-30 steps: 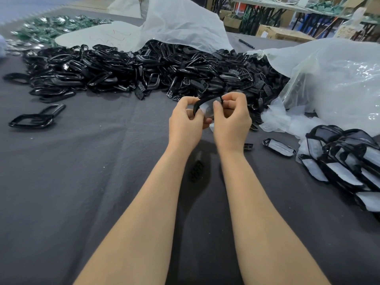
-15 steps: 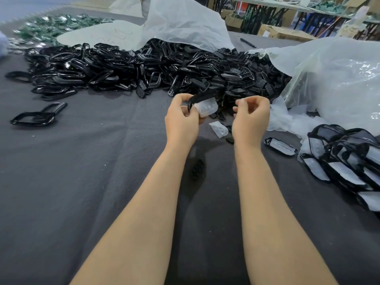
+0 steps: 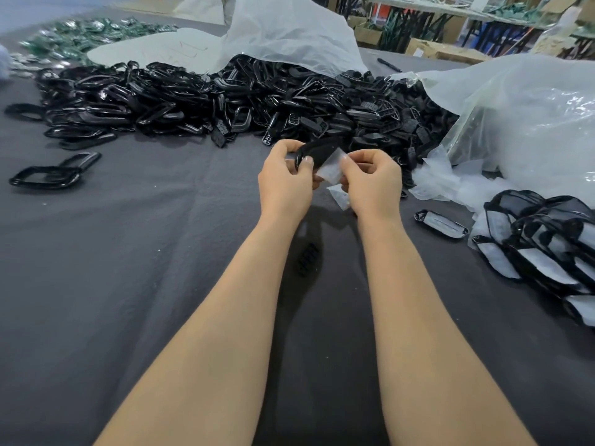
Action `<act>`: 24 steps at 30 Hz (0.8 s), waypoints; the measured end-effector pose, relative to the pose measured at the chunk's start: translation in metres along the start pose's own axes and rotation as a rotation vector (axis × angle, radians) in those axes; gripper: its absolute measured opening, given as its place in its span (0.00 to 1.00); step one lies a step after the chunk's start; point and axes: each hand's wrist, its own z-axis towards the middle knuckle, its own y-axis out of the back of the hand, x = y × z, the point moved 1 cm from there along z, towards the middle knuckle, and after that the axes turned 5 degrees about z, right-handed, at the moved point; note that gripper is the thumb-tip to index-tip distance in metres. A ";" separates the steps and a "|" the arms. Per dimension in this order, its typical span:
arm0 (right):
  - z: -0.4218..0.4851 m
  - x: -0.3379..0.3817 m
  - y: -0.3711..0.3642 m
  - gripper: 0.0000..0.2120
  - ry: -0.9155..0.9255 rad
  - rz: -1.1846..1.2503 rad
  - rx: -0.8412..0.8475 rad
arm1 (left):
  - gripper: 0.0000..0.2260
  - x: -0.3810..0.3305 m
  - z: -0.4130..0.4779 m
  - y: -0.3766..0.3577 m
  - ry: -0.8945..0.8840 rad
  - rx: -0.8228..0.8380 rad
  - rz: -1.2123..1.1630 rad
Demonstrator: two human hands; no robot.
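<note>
My R hand (image 3: 375, 183) has come back in to my L hand (image 3: 283, 183); 0.5 s ago they were apart. L fingers curl round a black plastic shell (image 3: 317, 149), held above the grey cloth (image 3: 128, 252), just in front of the pile of black parts (image 3: 225, 101). R thumb & finger pinch the small clear bag (image 3: 331, 167) at the shell's end. A spare bag (image 3: 339, 195) lies on the cloth below; bagged shells (image 3: 547, 239) are stacked at my right.

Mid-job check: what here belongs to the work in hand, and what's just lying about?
In use: black part, gripped by left hand; clear film, pinched by right hand; probably the spare films.
Lying about: pen; green parts; black frames; white bag.
</note>
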 end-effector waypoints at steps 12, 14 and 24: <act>0.000 0.008 0.004 0.05 -0.224 0.595 0.095 | 0.13 -0.001 0.000 0.003 0.023 -0.027 -0.051; -0.001 0.009 0.001 0.05 -0.118 0.485 0.135 | 0.11 -0.001 0.001 0.003 0.029 -0.009 -0.037; 0.004 0.001 -0.002 0.04 0.227 -0.053 0.018 | 0.08 -0.004 0.003 0.002 0.008 0.081 -0.049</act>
